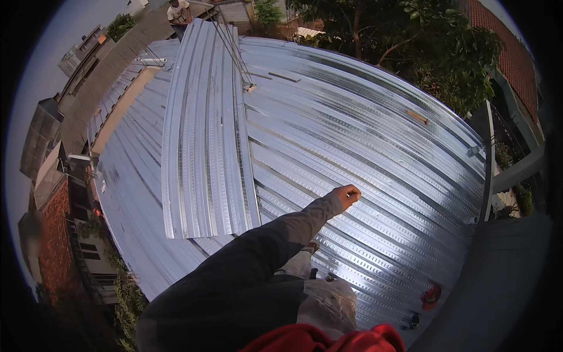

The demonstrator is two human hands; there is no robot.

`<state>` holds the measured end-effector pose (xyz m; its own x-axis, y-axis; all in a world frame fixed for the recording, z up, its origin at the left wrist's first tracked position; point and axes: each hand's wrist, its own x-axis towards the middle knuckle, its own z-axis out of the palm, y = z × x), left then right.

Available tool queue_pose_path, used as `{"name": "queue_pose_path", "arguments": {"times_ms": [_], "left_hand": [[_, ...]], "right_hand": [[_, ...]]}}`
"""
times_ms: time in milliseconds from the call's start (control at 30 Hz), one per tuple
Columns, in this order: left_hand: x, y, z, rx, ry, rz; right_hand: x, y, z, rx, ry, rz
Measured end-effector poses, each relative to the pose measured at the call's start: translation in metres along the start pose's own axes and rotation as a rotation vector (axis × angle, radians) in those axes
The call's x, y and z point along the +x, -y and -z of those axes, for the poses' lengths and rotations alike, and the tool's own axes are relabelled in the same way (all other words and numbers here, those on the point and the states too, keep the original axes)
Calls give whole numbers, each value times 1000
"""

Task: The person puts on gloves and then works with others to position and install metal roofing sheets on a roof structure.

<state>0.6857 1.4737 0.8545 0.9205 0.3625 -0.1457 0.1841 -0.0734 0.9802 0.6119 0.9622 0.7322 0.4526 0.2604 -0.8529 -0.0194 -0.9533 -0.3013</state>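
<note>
My left hand point(348, 196) is held out above ribbed silvery metal roof sheets point(375, 146), its fingers curled together; whatever may be between them is too small to make out. My grey-sleeved forearm crosses the lower middle. A long loose ribbed sheet point(202, 135) lies across the roof sheets, left of my hand. Below my arm, a grey trouser leg and what looks like a foot point(312, 247) show partly. My right hand is not in view.
A person point(177, 12) is at the far end of the loose sheet, near rebar point(227, 41). A red object point(431, 296) and a small strip point(417, 116) lie rightward. A concrete ledge point(126, 111) runs at left; trees and neighbouring roofs surround the roof edges.
</note>
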Motion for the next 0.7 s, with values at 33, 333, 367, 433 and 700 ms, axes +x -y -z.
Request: {"name": "queue_pose_path", "arguments": {"times_ms": [33,333,367,433,700], "left_hand": [[-22,-5,-35,47,59,-122],[-457,228,-81,276,-507,1005],[-521,225,-73,308,-752,1181],[-655,218,-79,381,-1153,1392],[-861,234,-333,-523,-1873,1159]], "right_hand": [[18,11,15,-29,3,52],[109,9,132,-252,73,222],[116,4,152,-277,65,207],[133,2,190,-292,43,166],[183,230,259,-98,-222,339]]}}
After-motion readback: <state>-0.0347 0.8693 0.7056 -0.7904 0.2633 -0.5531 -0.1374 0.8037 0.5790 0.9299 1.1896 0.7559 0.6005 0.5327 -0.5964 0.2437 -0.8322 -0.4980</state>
